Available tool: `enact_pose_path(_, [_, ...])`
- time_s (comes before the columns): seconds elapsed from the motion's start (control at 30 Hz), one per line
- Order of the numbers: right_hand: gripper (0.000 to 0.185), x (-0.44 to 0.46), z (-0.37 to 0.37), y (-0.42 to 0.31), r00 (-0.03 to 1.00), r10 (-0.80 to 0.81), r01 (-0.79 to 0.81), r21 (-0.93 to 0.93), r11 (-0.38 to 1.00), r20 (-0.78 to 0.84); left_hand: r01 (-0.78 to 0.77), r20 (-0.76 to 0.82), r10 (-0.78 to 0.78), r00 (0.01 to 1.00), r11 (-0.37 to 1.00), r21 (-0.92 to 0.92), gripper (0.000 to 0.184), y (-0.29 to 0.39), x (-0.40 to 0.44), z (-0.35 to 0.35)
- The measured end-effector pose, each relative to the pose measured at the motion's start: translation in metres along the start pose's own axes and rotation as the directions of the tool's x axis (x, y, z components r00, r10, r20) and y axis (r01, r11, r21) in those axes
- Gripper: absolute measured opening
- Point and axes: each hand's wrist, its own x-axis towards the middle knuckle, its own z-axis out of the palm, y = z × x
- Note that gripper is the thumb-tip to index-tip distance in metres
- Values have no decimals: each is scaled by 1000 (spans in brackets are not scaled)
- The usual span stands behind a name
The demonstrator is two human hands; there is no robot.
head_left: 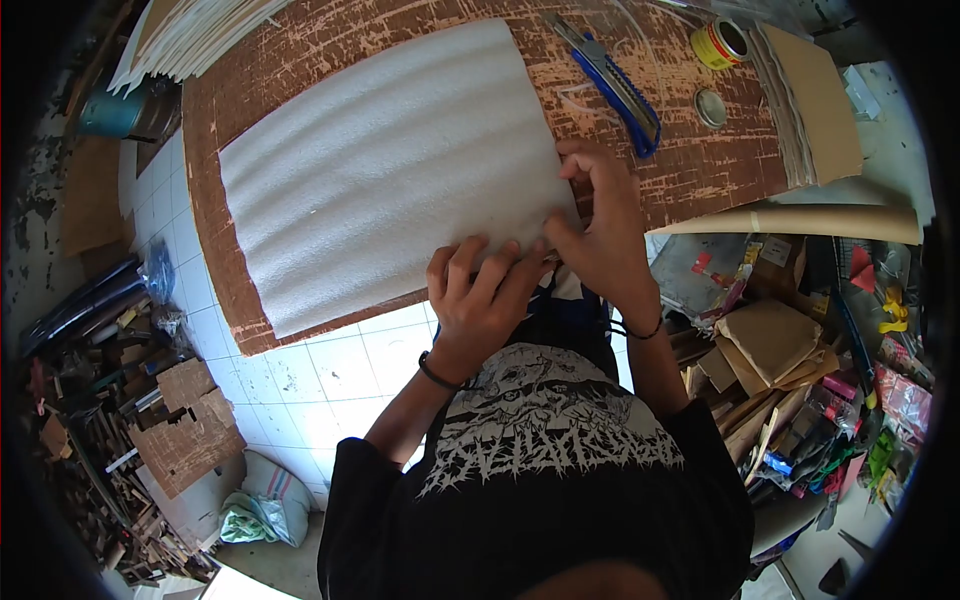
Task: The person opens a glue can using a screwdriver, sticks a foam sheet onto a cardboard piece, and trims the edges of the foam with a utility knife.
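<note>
- Foam sheet, white, rippled: laid flat over a worn brown tabletop, its near right corner under the person's fingers.
- Left hand: fingers bent and slightly spread, fingertips over the sheet's near edge; thumb placement unclear, so whether the edge is pinched cannot be told.
- Right hand: thumb on the sheet close to its near right corner, forefinger bent beside the right edge, a gap between the two; remaining fingers largely hidden, any grasp cannot be told.
- Obstruction: the two hands, close together, cover most of that corner.
- Utility knife, blue: lying aslant right of the sheet, near the right hand, apart from both.
- Tin, yellow label, dark opening: farther off, toward the far right of the tabletop.
- Round lid, metallic: flat, between tin and right hand.
- Cardboard pieces, stacked: at the right end.
- Brown tube: along the tabletop's near right side.
- Thin sheets, piled: beyond the foam, far left.
- Sack, pale, striped: low on the left, beside scrap pieces.
</note>
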Motion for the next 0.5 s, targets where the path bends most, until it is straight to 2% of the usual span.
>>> enact_pose_path(0.1, [51, -1, -2, 8, 1000, -13, 13, 40, 999, 1, 12, -18, -12, 1000, 1000, -6, 30, 2, -1, 2])
enact_pose_path(0.2, [49, -4, 3, 3, 998, 55, -47, 180, 983, -37, 4, -25, -4, 1000, 1000, 9, 30, 1, -1, 2])
enact_pose_path(0.3, [48, 1, 3, -14, 991, -134, 123, -263, 957, -25, -25, 15, 25, 1000, 999, 25, 30, -3, -4, 1])
enact_pose_path(0.4, [47, 1, 2, -7, 999, -47, 46, -133, 990, -6, -18, -19, 18, 1000, 1000, 9, 31, -3, -5, 3])
enact_pose_path(0.5, [44, 1, -4, 5, 999, -28, 29, -29, 999, 22, -8, -16, 8, 1000, 1000, 8, 30, -1, -3, 2])
